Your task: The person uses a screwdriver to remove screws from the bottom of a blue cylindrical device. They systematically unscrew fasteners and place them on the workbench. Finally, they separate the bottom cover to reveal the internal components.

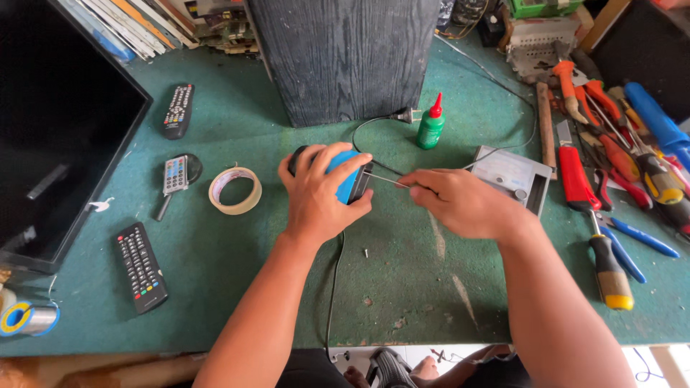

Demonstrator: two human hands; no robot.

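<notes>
Your left hand [320,192] clamps the blue speaker [346,178] steady on the green bench [237,287]; your right hand [460,201] pinches a thin screwdriver [384,178] into its end.

Blue gadget and thin metal tool, middle of the frame

The small blue gadget [345,176] with a black end lies on the green table top, just above centre, its blue body partly covered by fingers and its dark end turned rightward. The thin metal tool [384,179] runs nearly level from that dark end toward the right, its far end hidden.
</notes>
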